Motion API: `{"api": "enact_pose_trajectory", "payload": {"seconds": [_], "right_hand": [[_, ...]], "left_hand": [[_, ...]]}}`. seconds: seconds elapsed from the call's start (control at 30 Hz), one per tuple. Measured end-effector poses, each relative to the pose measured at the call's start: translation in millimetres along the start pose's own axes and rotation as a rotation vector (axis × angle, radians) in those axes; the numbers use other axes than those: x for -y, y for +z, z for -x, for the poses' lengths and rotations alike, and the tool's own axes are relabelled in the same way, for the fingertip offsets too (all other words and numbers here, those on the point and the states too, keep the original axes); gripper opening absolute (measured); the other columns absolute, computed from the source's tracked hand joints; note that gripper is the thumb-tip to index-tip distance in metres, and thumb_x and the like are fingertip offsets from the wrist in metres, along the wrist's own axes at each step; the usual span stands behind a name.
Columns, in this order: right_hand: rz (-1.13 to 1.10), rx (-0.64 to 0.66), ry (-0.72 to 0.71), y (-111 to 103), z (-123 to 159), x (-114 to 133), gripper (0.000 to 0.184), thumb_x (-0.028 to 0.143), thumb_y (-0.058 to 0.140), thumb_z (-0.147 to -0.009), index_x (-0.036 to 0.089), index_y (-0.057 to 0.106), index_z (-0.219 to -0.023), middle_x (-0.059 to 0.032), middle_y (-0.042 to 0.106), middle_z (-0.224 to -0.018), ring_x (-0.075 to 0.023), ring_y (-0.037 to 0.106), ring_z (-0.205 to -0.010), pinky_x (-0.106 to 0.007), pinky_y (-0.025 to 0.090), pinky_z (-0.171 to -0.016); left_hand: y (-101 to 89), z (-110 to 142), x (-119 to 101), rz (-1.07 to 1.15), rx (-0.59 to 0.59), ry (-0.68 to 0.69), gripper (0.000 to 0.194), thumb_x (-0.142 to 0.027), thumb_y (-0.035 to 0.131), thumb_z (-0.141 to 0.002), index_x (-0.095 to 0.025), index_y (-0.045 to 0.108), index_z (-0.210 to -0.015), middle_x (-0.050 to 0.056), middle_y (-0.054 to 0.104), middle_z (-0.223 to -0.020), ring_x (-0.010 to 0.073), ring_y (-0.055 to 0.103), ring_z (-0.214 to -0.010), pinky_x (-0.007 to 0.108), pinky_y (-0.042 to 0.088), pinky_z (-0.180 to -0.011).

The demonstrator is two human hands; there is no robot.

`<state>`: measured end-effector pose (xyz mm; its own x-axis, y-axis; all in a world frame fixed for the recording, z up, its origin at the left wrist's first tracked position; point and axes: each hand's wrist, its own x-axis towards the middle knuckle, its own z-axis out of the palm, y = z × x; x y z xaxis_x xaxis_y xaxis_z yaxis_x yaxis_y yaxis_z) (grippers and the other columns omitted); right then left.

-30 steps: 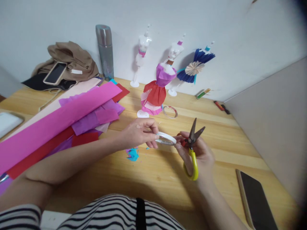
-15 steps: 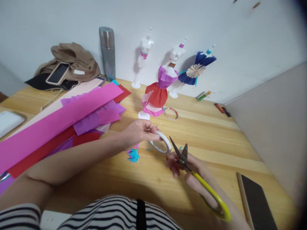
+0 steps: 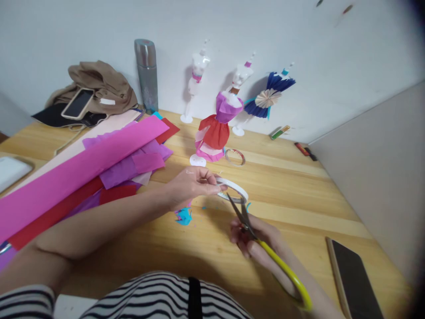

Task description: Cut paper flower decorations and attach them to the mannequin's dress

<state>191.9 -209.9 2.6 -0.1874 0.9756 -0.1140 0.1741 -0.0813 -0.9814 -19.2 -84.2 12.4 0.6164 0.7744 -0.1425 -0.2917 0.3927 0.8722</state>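
Observation:
Pinched in the fingers of my left hand is a roll of white tape, raised over the middle of the table. My right hand is closed around a pair of scissors with yellow handles. Their blades are slightly apart and point up at the roll, overlapping its near edge in view; whether they touch it I cannot tell. Blue paper scraps lie on the table below my left wrist. Just behind the roll stands a mini dress form in a purple and red paper dress.
Pink paper and other coloured sheets cover the left side. Along the wall stand a steel flask, a bare dress form and a blue paper outfit. Another tape roll lies behind my hands; a dark phone lies at right.
The tape roll has tilted flatter and swung to the right in my left hand. My right hand has brought the scissors left to the roll, and the blades have closed partly.

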Motion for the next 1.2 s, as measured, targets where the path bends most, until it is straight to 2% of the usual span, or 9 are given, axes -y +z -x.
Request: {"api": "enact_pose_trajectory", "payload": {"seconds": [0.17, 0.3, 0.4, 0.53, 0.63, 0.73, 0.93, 1.03, 1.2], "right_hand": [[-0.153, 0.003, 0.108, 14, -17, -9, 0.051, 0.066, 0.071, -0.080, 0.022, 0.068, -0.106, -0.0035, 0.067, -0.077, -0.0115, 0.049, -0.051, -0.027, 0.040, -0.048], [-0.196, 0.049, 0.075, 14, -26, -3, 0.052, 0.066, 0.068, -0.083, 0.021, 0.066, -0.108, -0.0035, 0.067, -0.078, -0.0111, 0.050, -0.051, -0.027, 0.041, -0.050], [-0.229, 0.098, 0.054, 15, -31, 1, 0.050, 0.064, 0.067, -0.086, 0.020, 0.066, -0.108, -0.0016, 0.064, -0.075, -0.0099, 0.050, -0.052, -0.025, 0.042, -0.051], [-0.250, 0.075, 0.067, 21, -34, -2, 0.052, 0.068, 0.064, -0.085, 0.017, 0.065, -0.094, 0.0029, 0.056, -0.060, -0.0060, 0.041, -0.040, -0.020, 0.034, -0.038], [-0.256, 0.047, 0.103, 25, -34, -7, 0.053, 0.070, 0.062, -0.085, 0.017, 0.062, -0.086, 0.0069, 0.048, -0.051, -0.0038, 0.032, -0.031, -0.017, 0.025, -0.030], [-0.249, 0.041, 0.107, 27, -34, -10, 0.051, 0.070, 0.059, -0.088, 0.019, 0.060, -0.088, 0.0078, 0.045, -0.050, -0.0045, 0.031, -0.031, -0.017, 0.023, -0.030], [-0.152, 0.101, -0.025, 24, -40, -15, 0.061, 0.081, 0.057, -0.080, 0.020, 0.058, -0.089, -0.0026, 0.060, -0.073, -0.0142, 0.053, -0.057, -0.029, 0.044, -0.053], [-0.075, 0.108, -0.005, 24, -40, -18, 0.060, 0.080, 0.054, -0.082, 0.021, 0.057, -0.097, -0.0019, 0.059, -0.076, -0.0142, 0.050, -0.057, -0.029, 0.041, -0.053], [0.199, 0.013, -0.100, 25, -35, -11, 0.060, 0.076, 0.051, -0.087, 0.020, 0.063, -0.105, 0.0003, 0.051, -0.073, -0.0147, 0.044, -0.061, -0.029, 0.035, -0.056]], "left_hand": [[1.4, 3, -1, -0.033, -0.001, 0.013, 0.032, -0.027, 0.087, -0.062, -0.015, 0.058, -0.064, 0.006, 0.071, -0.093, 0.0158, 0.068, -0.093, 0.034, 0.044, -0.101], [2.4, 3, -2, -0.057, 0.004, 0.016, 0.027, -0.023, 0.084, -0.062, -0.015, 0.058, -0.063, 0.007, 0.072, -0.093, 0.0175, 0.067, -0.099, 0.032, 0.044, -0.100], [3.9, 4, -2, -0.054, 0.002, 0.012, 0.026, -0.019, 0.083, -0.063, -0.015, 0.057, -0.061, 0.005, 0.071, -0.086, 0.0153, 0.066, -0.091, 0.029, 0.046, -0.092], [5.5, 5, 0, -0.068, -0.017, 0.005, 0.024, -0.016, 0.080, -0.065, -0.016, 0.056, -0.061, -0.002, 0.064, -0.070, 0.0095, 0.058, -0.070, 0.025, 0.046, -0.079], [6.4, 5, 0, -0.071, -0.036, 0.000, 0.025, -0.017, 0.079, -0.067, -0.015, 0.055, -0.062, -0.002, 0.063, -0.070, 0.0091, 0.058, -0.069, 0.024, 0.046, -0.075], [6.7, 4, 0, -0.052, -0.050, -0.018, 0.027, -0.017, 0.081, -0.067, -0.015, 0.054, -0.062, -0.001, 0.066, -0.075, 0.0104, 0.061, -0.075, 0.025, 0.046, -0.078], [2.8, 0, 6, 0.031, -0.070, -0.009, 0.034, -0.025, 0.089, -0.059, -0.015, 0.056, -0.063, 0.005, 0.071, -0.088, 0.0152, 0.066, -0.088, 0.032, 0.044, -0.096], [0.1, -1, 8, 0.007, -0.050, -0.015, 0.038, -0.029, 0.092, -0.057, -0.015, 0.057, -0.062, 0.007, 0.072, -0.094, 0.0181, 0.066, -0.094, 0.037, 0.042, -0.104], [-2.4, -1, 12, -0.056, -0.043, -0.020, 0.037, -0.031, 0.092, -0.055, -0.014, 0.059, -0.060, 0.007, 0.070, -0.092, 0.0220, 0.063, -0.108, 0.039, 0.037, -0.109]]}}
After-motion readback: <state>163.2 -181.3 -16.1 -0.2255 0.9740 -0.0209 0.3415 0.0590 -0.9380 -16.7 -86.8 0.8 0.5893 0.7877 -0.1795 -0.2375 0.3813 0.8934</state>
